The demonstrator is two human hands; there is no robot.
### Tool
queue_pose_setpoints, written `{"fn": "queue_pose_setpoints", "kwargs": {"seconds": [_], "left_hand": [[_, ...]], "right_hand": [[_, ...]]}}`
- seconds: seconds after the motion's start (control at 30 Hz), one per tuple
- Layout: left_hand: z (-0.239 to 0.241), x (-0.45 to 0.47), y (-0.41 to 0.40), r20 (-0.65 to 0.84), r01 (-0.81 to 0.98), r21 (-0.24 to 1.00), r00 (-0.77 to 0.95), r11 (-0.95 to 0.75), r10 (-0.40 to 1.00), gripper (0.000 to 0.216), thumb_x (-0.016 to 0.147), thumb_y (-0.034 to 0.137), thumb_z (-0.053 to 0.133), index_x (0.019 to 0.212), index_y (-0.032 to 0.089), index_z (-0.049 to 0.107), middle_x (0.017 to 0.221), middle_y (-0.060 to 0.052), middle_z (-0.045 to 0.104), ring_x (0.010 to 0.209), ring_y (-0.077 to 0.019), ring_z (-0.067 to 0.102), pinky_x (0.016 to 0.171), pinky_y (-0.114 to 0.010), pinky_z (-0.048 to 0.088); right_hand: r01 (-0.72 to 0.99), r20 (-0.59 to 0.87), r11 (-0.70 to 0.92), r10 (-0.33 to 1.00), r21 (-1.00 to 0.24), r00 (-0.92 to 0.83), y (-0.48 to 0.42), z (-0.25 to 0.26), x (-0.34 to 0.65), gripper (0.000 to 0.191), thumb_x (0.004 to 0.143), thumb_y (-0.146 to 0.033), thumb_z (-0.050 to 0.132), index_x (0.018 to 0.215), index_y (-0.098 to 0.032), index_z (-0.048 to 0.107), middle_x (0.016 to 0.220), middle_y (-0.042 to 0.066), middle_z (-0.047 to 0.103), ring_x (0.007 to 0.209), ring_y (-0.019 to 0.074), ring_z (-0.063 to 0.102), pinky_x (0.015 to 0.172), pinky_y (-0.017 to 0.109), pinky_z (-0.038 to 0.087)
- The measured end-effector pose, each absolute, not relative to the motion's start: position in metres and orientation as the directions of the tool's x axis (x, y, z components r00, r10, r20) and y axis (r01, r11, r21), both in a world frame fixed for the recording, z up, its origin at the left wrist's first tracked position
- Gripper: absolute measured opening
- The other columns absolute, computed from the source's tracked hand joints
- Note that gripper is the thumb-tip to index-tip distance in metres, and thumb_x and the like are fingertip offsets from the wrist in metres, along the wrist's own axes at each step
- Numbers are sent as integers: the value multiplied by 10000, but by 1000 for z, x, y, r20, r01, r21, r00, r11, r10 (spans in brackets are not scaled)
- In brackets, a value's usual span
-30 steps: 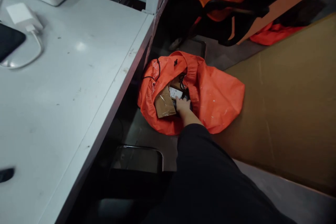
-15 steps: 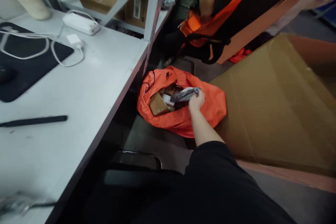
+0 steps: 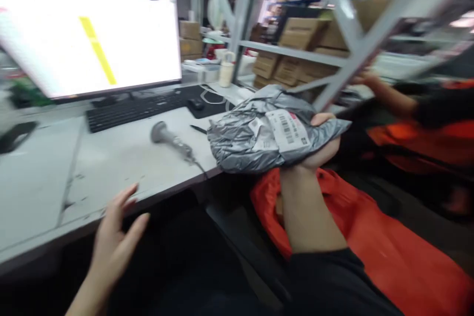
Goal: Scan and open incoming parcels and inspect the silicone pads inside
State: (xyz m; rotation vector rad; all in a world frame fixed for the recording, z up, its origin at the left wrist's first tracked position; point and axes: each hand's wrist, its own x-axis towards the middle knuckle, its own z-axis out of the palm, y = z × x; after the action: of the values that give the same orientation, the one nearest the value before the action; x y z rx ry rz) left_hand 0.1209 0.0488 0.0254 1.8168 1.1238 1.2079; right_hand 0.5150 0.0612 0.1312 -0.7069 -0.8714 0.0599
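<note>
Grey plastic parcel [image 3: 255, 113], labelled, lies in the right hand [image 3: 323, 152].

No words or numbers are legible from where I stand: the white label [image 3: 288, 132] on the grey parcel [image 3: 237, 145], beside the right grip [image 3: 323, 154], shows only a barcode [image 3: 285, 127] and blurred print.

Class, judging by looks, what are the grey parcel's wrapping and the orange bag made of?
Grey parcel: probably thin plastic film, semi-glossy, since it crinkles sharply and catches light.
Orange bag: perhaps woven synthetic cloth, mostly dull, slumping softly; blur hides any weave.
</note>
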Motion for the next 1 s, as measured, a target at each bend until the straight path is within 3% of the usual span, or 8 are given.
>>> {"fn": "queue_pose_setpoints", "kwargs": {"seconds": [0.07,0.13,0.27,0.33,0.47,0.57,0.77,1.0], "left_hand": [[30,123,47,286,94,945,224,-313,932,819,816,491,743,1511,337,338,1598,-97,309,1445,-351,339,1141,-507,385],[37,123,58,228,-173,965,177,-198,957,1022,727,592,788,1550,344,236,1630,-116,230,1448,-373,332,1093,-502,436],[43,97,90,28,-488,866,-169,-108,985,1034,662,487,870,1517,289,321,1348,-141,602,1186,-319,622,973,-417,534],[40,80,102,-3,-490,857,-318,-161,948,923,659,395,883,1449,275,419,1244,-111,664,1063,-272,678,899,-370,563],[27,64,113,183,-234,918,-465,-319,867,673,737,376,830,1331,242,544,1175,-84,680,1047,-220,664,895,-302,533],[19,66,114,255,-122,926,-497,-358,829,510,777,383,792,1230,224,619,1134,-63,684,1043,-197,647,922,-279,499],[13,67,114,207,-228,901,-520,-368,829,316,765,295,727,1059,177,722,1020,-56,729,946,-186,664,864,-263,506],[27,62,112,59,-467,829,-475,-308,878,451,637,216,726,1086,177,737,1018,-74,752,948,-215,696,890,-302,531]], "right_hand": [[-45,650,817,490,-575,581,76,130,438,226,832,-429,504,675,-274,455,765,29,640,832,275,645,875,500,483],[-253,596,733,667,-631,446,82,122,372,227,850,-436,511,696,-271,492,759,13,639,771,256,639,783,450,504],[-267,451,461,887,-846,102,99,102,298,248,823,-462,580,691,-255,541,705,10,558,677,212,561,656,342,459],[-211,379,367,925,-906,-18,118,96,291,240,789,-454,617,691,-235,606,713,22,567,670,196,528,629,316,433],[-160,214,193,969,-968,-125,152,90,306,453,790,-624,572,675,-195,662,716,43,615,666,185,541,601,299,427],[-61,188,180,970,-982,-152,163,89,318,375,677,-517,790,840,-205,662,720,-4,616,662,150,551,606,261,425],[-286,248,266,964,-921,101,178,93,332,496,533,-352,910,888,-240,582,742,-64,589,662,91,563,635,208,467],[-297,125,122,992,-947,10,187,78,332,603,537,-443,888,1012,-249,570,796,-18,651,688,161,612,668,304,513]]}}
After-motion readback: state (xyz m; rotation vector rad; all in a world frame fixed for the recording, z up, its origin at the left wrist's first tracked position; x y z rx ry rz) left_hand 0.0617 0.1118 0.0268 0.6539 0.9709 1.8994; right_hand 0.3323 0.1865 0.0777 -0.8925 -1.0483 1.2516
